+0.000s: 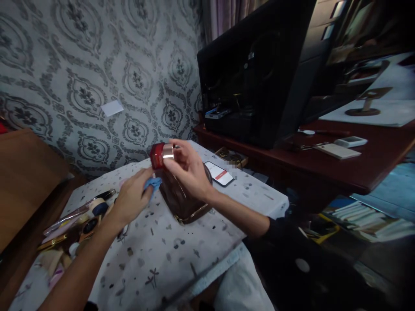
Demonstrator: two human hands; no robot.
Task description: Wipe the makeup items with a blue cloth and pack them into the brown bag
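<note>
My right hand grips a red jar by its shiny rose-gold lid, fingers closed round it, above a brown leather-like pouch. The pouch has a gold zip and sits on the patterned white tablecloth. Just left of the jar, my left hand pinches a crumpled blue cloth. The cloth hangs below the jar; whether it touches the jar I cannot tell.
A phone with a lit screen lies right of the pouch. Cosmetics and small items are heaped at the table's left. A dark red desk carries a black computer case. A brown box stands at left.
</note>
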